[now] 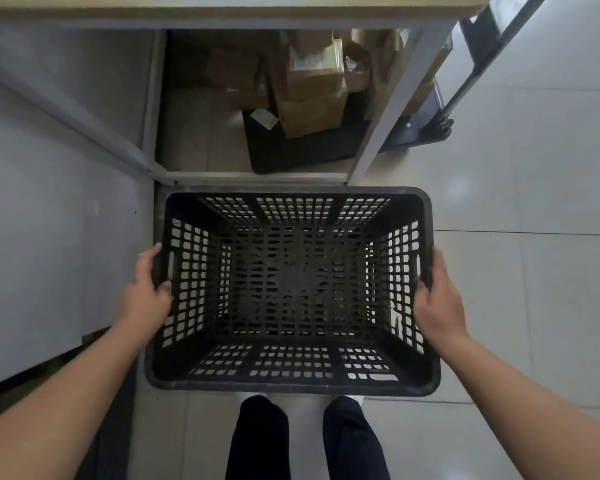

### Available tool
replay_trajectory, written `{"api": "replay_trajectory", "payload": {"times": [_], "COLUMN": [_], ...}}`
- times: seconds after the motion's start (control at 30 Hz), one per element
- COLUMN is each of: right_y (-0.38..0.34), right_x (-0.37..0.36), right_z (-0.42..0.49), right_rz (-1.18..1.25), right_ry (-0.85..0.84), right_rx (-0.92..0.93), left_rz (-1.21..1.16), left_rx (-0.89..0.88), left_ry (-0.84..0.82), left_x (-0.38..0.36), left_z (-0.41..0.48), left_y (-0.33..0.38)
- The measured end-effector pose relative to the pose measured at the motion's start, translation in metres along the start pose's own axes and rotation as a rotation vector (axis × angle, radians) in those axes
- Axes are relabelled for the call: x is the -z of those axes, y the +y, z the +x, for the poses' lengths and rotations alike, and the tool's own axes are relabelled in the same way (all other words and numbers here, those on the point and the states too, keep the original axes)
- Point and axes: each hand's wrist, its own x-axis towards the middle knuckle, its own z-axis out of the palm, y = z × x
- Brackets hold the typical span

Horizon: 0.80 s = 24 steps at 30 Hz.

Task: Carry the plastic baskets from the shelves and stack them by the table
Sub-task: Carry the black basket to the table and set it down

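A black plastic basket (291, 289) with perforated walls and floor fills the middle of the head view, open side up and empty. My left hand (149, 289) grips its left rim beside the handle slot, thumb over the edge. My right hand (437, 296) grips the right rim the same way. The basket is level in front of my legs, with its far edge close to the table (222, 8), whose light wooden top runs along the upper edge. Through the holes I see pale floor; whether the basket rests on the floor I cannot tell.
Under the table stand grey metal legs (385, 116), a low crossbar (257, 176), cardboard boxes (312, 88) and a dark bin (302, 150). A grey panel (32, 220) lies to the left. At the upper right is a hand cart (426, 126) on white floor tiles (534, 202).
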Motion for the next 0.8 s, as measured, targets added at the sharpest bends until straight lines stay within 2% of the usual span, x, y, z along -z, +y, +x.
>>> {"api": "replay_trajectory", "payload": {"times": [0.23,0.5,0.63,0.7,0.8], "right_y": [-0.01,-0.013,-0.021,-0.031,-0.059], "right_x": [-0.006,-0.003,0.006,0.016,0.037], "right_z": [-0.005,-0.006,-0.011,-0.018,-0.035], "right_rz": [0.023,0.012,-0.052,-0.133,-0.259], "right_ry": [-0.018,-0.021,-0.044,-0.017,0.007], "right_rx": [0.003,-0.041,-0.058,-0.03,0.116], "left_rz": [-0.1,-0.125,-0.065,-0.035,0.018], "left_rx": [-0.043,-0.017,-0.038,-0.048,-0.067], "left_ry": [-0.028,-0.067,-0.072,-0.057,-0.038], "left_x": [0.009,0.008,0.014,0.02,0.04], "left_z": [-0.002,0.0,-0.013,-0.024,-0.049], "left_y": [-0.003,-0.004,0.003,0.008,0.016]}}
